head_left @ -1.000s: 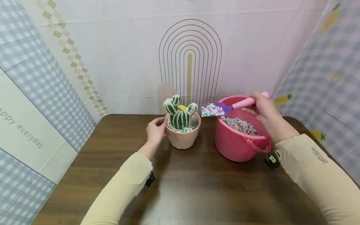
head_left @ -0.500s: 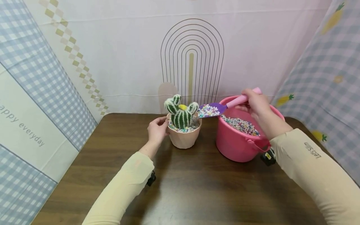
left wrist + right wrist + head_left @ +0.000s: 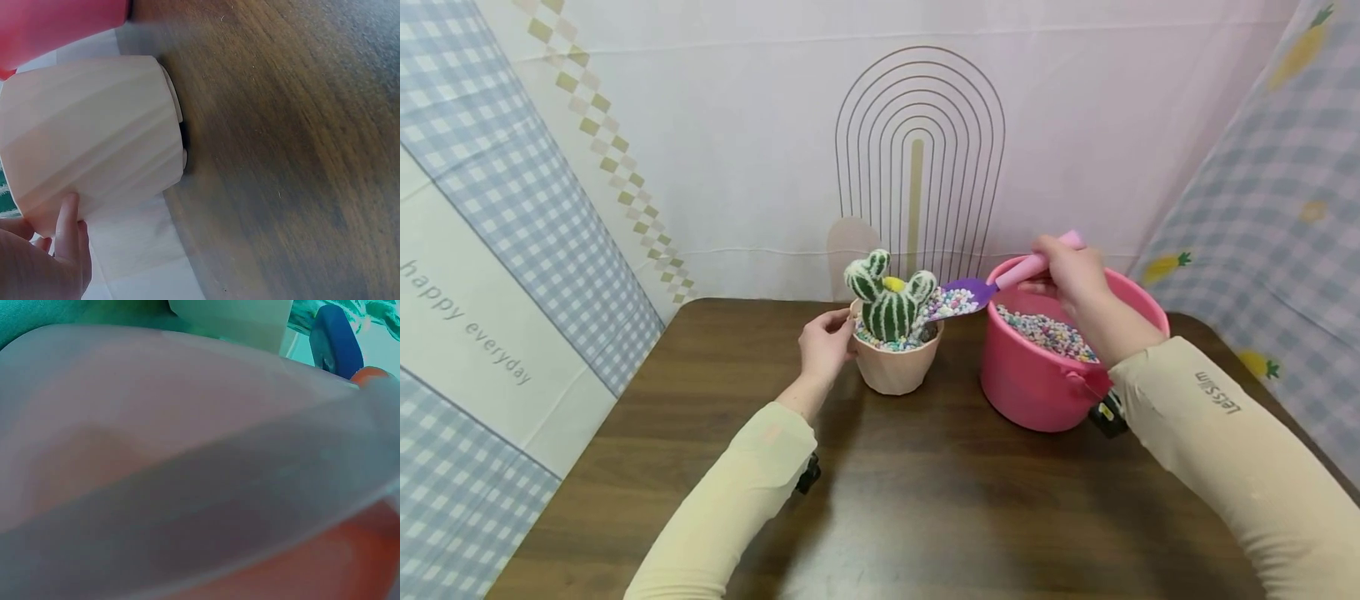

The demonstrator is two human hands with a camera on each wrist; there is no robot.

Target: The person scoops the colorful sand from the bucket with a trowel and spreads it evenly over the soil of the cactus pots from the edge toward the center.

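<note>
A green-and-white knitted cactus (image 3: 889, 315) stands in a pale peach flowerpot (image 3: 895, 375) among colored pebbles. My left hand (image 3: 826, 346) pinches the pot's left rim; in the left wrist view a fingertip presses the ribbed wall of the flowerpot (image 3: 94, 137). With my right hand (image 3: 1078, 279) I grip the pink handle of a small trowel. Its purple blade (image 3: 973, 290), loaded with pastel pebbles (image 3: 953, 302), tilts down with its tip over the pot's right rim, beside the cactus. The right wrist view, oddly tinted, catches part of the trowel blade (image 3: 335, 347).
Right of the pot stands a pink bucket (image 3: 1030, 387) holding many pebbles (image 3: 1048, 335), under my right forearm. The bucket's blurred wall (image 3: 156, 394) fills much of the right wrist view. A patterned cloth (image 3: 737, 150) hangs behind the brown wooden table (image 3: 910, 500).
The trowel has moved left from the bucket's rim to the pot, and its blade now tips downward over the rim. My left hand keeps its hold on the pot.
</note>
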